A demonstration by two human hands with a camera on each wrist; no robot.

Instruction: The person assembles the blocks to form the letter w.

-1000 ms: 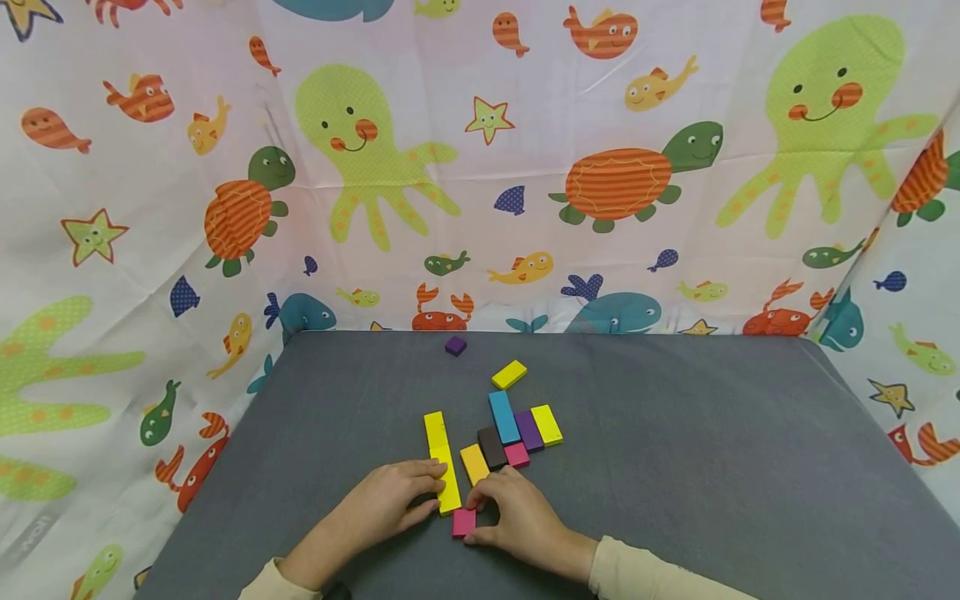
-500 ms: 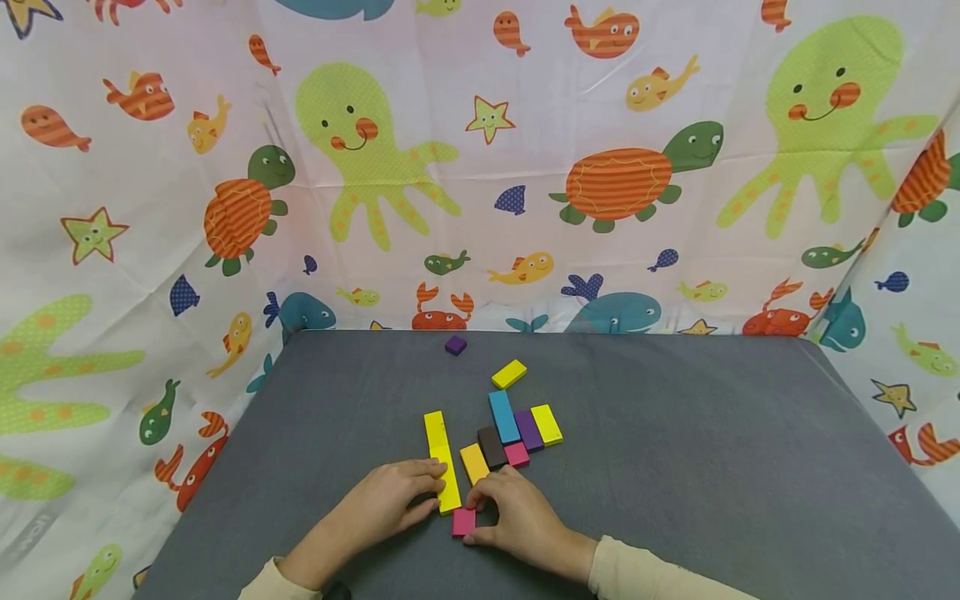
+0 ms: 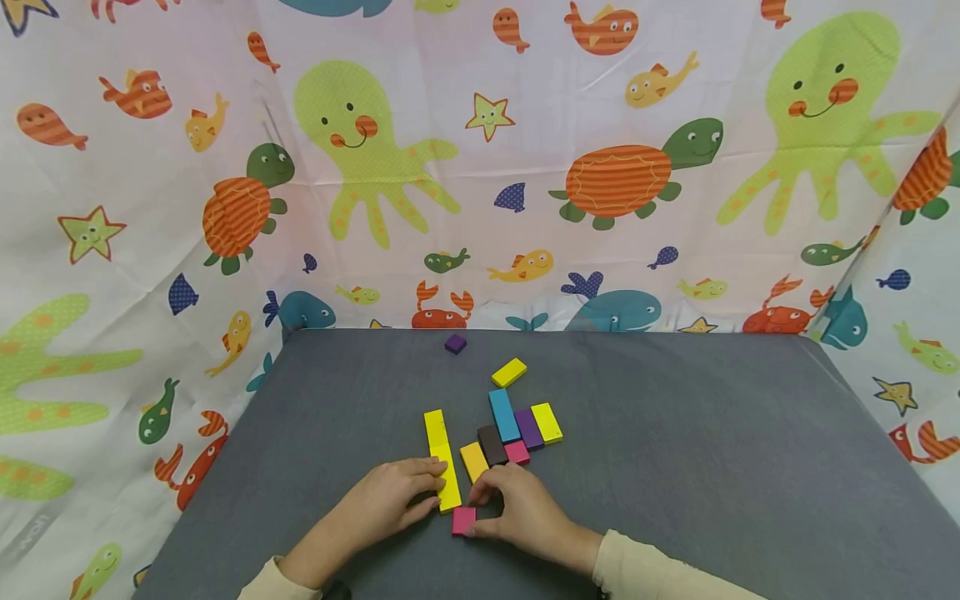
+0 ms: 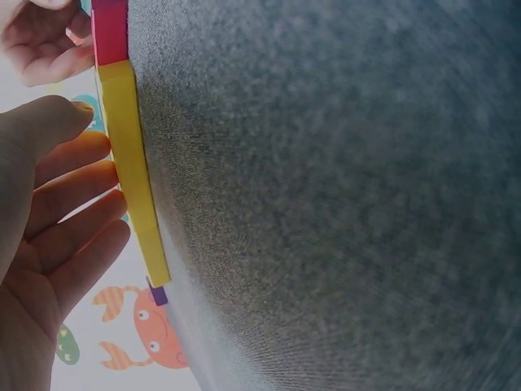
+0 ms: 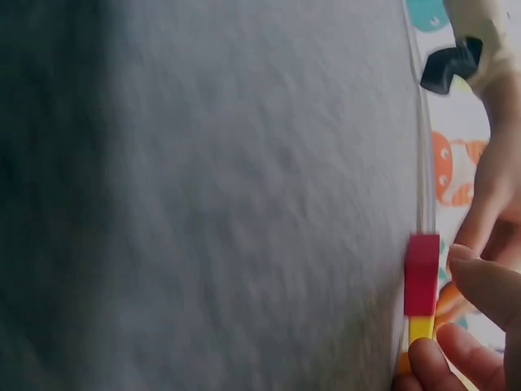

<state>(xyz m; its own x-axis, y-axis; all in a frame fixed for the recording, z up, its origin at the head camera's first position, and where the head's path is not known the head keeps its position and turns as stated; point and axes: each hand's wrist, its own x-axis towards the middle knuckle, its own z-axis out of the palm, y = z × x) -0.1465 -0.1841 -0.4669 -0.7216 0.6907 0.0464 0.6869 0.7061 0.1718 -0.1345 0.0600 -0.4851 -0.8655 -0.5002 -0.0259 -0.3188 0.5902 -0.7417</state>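
Backdrop point(image 3: 525, 92): pale cloth printed with sea animals, behind the table point(image 3: 712, 467)
Table: dark grey, bearing every block
Left hand point(image 3: 386, 504): fingers nearly straight, slightly spread, tips at the yellow strip point(image 3: 441, 448)
Right hand point(image 3: 528, 512): thumb at the right edge of the pink block point(image 3: 462, 521), fingers curved near its corner; whether they pinch it, one cannot tell
Cluster: orange block point(image 3: 474, 461), brown block point(image 3: 492, 446), blue block point(image 3: 504, 415), purple block point(image 3: 528, 429), small red-pink block point(image 3: 517, 452), right of the strip
Yellow strip: two blocks end to end
Pink block: on the table, at the strip's near end
Purple cube point(image 3: 455, 343): near the far edge
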